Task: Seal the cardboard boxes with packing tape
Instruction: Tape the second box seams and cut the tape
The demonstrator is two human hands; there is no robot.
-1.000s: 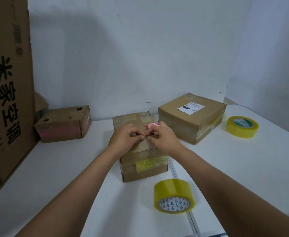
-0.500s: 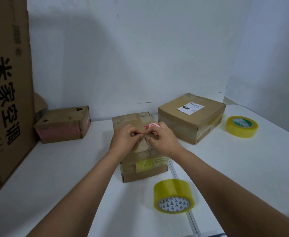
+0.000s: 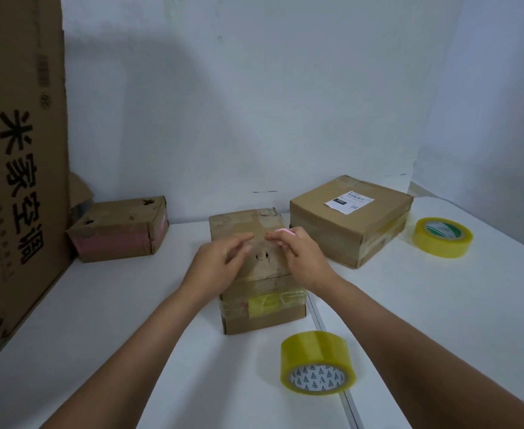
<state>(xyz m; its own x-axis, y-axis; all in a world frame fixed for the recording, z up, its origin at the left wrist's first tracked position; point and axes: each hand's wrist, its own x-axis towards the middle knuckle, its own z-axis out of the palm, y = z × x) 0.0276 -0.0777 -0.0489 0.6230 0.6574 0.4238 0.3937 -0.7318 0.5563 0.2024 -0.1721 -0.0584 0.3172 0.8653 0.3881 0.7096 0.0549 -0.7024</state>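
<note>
White table (image 3: 440,305) and pale wall framed the scene, with a seam in the tabletop running toward the near edge. At the middle stood the small box (image 3: 254,292), worn brown cardboard, its top scuffed and pierced by a ragged hole, old clear tape across the far part of the lid and a yellowish strip of tape banding its front face.

Over the lid, the left hand (image 3: 220,267) lay loose, its fingers nearly straight and stretched across the top toward the centre, gripping nothing; whether the fingertips actually touched the cardboard could not be told. Opposite it, the right hand (image 3: 301,258) had its fingers curled, pinching a small pink object (image 3: 285,233) near the lid's right edge. What that object was could not be made out, since the fingers hid most of it.

Just in front of the box, a tape roll (image 3: 318,362) lay tilted on the table, yellow with a patterned core, close to the seam. To the right and farther back sat a wide flat box (image 3: 347,224) with a white label on top and tape around its sides. Beyond it, near the right edge, lay a second roll (image 3: 443,237). At the left, near the wall, a battered low box (image 3: 121,233) showed holes in its top and pink on its front. Beside it a tall carton (image 3: 19,150) with black printed characters was cut off by the frame.
</note>
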